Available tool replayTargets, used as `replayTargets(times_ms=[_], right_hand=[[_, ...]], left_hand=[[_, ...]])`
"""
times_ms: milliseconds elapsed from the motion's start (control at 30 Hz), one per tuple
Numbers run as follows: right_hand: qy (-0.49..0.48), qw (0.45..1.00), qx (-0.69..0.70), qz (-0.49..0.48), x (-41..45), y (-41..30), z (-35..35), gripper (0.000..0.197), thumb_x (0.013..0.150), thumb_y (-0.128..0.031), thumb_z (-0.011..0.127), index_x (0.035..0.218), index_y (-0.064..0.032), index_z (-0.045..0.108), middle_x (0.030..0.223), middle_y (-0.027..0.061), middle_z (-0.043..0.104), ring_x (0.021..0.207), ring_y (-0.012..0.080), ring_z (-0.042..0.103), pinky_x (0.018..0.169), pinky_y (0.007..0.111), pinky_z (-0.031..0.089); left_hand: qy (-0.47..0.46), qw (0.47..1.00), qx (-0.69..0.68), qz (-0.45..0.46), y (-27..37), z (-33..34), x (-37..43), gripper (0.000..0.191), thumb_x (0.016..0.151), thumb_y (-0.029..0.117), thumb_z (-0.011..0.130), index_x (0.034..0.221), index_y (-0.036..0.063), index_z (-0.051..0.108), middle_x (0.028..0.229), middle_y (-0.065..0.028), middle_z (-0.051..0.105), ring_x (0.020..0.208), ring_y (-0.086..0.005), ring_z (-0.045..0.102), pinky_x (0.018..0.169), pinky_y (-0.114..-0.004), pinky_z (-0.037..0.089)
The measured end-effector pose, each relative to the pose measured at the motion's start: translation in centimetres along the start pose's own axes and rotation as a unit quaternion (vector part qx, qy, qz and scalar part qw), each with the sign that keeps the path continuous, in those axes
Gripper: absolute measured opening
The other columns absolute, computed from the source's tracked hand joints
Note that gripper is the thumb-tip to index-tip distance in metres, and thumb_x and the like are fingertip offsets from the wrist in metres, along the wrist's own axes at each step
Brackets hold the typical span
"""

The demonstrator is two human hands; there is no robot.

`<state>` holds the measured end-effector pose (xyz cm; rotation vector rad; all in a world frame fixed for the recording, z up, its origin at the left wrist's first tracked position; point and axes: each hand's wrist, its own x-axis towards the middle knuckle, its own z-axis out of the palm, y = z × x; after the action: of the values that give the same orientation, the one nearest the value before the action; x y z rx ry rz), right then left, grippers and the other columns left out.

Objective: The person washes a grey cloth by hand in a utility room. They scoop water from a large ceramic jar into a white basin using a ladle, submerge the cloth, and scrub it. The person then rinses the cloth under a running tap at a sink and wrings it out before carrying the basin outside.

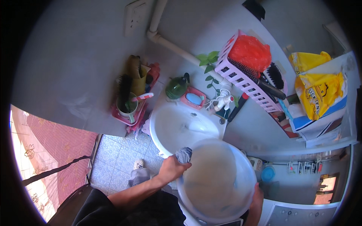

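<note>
My left hand is closed around a bunched grey cloth, which bulges out above the fist. That fist is at the left rim of a large pale plastic basin; whether it also grips the rim cannot be told. Murky, brownish water lies in the basin. On the basin's right side, my right hand holds the outer wall near the rim, its fingers partly hidden. Beyond the basin is a white washbasin, partly covered by it, with a white tap at its back.
A green pump bottle and a blue soap bar in a pink dish stand behind the washbasin. Left is a mug with a toothbrush. A lilac basket of brushes and a yellow packet are at right.
</note>
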<state>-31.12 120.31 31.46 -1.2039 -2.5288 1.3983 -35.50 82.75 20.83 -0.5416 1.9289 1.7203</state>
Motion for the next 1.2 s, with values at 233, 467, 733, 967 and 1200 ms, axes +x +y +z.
replayTargets(times_ms=[233, 467, 733, 967, 1200], right_hand=[[-0.046, 0.996, -0.074, 0.011, 2.2, -1.0, -1.5, 0.054, 0.093, -0.046, 0.046, 0.106, 0.0043, 0.06, 0.096, 0.0122, 0.064, 0.081, 0.0194, 0.061, 0.068, 0.034, 0.049], [-0.057, 0.998, -0.031, -0.002, 2.5, -2.3, -1.3, 0.055, 0.089, -0.048, 0.053, 0.103, 0.0041, 0.062, 0.095, 0.0113, 0.064, 0.08, 0.0187, 0.061, 0.067, 0.035, 0.048], [-0.023, 0.997, -0.073, 0.005, 3.9, -5.3, -1.7, 0.051, 0.09, -0.044, 0.054, 0.109, 0.0029, 0.058, 0.099, 0.0106, 0.063, 0.087, 0.0213, 0.061, 0.075, 0.035, 0.049], [-0.09, 0.995, 0.014, 0.05, 4.1, -10.8, 0.0, 0.039, 0.089, -0.035, 0.056, 0.108, -0.0006, 0.059, 0.098, 0.009, 0.063, 0.088, 0.0193, 0.061, 0.073, 0.034, 0.05], [-0.154, 0.986, -0.053, 0.019, 4.6, -18.5, 2.7, 0.028, 0.087, -0.031, 0.057, 0.097, -0.0059, 0.063, 0.083, 0.0028, 0.066, 0.067, 0.0112, 0.061, 0.06, 0.025, 0.051]], left_hand=[[-0.024, 0.998, -0.05, 0.007, -1.7, 0.7, 1.1, 0.047, 0.071, 0.034, 0.07, 0.076, -0.0121, 0.062, 0.067, -0.0225, 0.063, 0.066, -0.0286, 0.066, 0.065, -0.038, 0.05], [-0.043, 0.997, -0.065, -0.024, -2.7, 1.5, 1.5, 0.05, 0.071, 0.034, 0.069, 0.074, -0.0156, 0.062, 0.068, -0.0225, 0.063, 0.065, -0.026, 0.064, 0.065, -0.036, 0.05], [-0.063, 0.995, -0.076, 0.003, -2.8, 2.5, 2.2, 0.041, 0.076, 0.028, 0.068, 0.076, -0.0123, 0.065, 0.063, -0.0131, 0.062, 0.058, -0.0174, 0.059, 0.054, -0.032, 0.046], [-0.083, 0.974, -0.191, -0.085, -3.0, 2.8, 3.2, 0.035, 0.077, 0.027, 0.066, 0.083, -0.0072, 0.067, 0.065, -0.0123, 0.061, 0.058, -0.0169, 0.057, 0.056, -0.031, 0.046], [-0.123, 0.94, -0.284, -0.142, -4.5, 5.1, 3.8, 0.037, 0.078, 0.025, 0.065, 0.09, -0.0106, 0.062, 0.08, -0.0118, 0.062, 0.066, -0.0175, 0.059, 0.061, -0.029, 0.049]])
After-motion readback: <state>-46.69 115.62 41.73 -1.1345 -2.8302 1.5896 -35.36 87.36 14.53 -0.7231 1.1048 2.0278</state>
